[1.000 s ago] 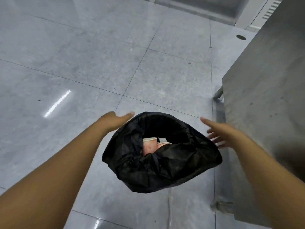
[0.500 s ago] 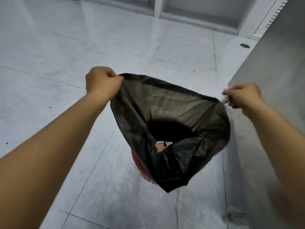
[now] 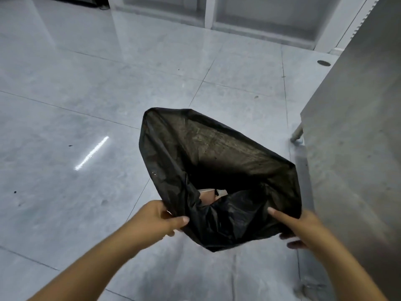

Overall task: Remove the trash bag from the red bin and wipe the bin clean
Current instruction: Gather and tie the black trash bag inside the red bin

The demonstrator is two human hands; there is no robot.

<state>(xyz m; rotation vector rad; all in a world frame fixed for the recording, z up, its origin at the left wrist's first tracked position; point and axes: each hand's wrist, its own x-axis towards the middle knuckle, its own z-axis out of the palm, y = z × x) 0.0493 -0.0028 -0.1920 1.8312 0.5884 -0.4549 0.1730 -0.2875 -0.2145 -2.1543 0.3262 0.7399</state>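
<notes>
Two hands have changed their hold since half a second ago: then they pinched the far corners of the bag's mouth and held it raised, with a sliver of red bin showing underneath; now both have dropped to the near rim, and no red shows at all. The left hand [image 3: 159,218] has its grip clenched on the near left edge of the black trash bag [image 3: 219,170], thumb on top of the plastic. The right hand [image 3: 300,228] is grasping the near right edge, thumb laid along the outside and fingers curled beneath. The bag's mouth gapes wide toward the camera, its far wall standing up and dusty grey inside, while the near lip sags in folds between the hands. Deep in the opening lies some pale trash [image 3: 209,195], what looks like a paper cup; I cannot tell more. Beneath all this spreads a glossy grey tiled floor [image 3: 86,105], crossed by thin grout lines and carrying a bright streak of reflected light toward its left side. A steel cabinet [image 3: 355,148] rises along the right edge, one leg visible just beside the bag's far right. White cupboard fronts [image 3: 249,16] line the far edge of the floor.
</notes>
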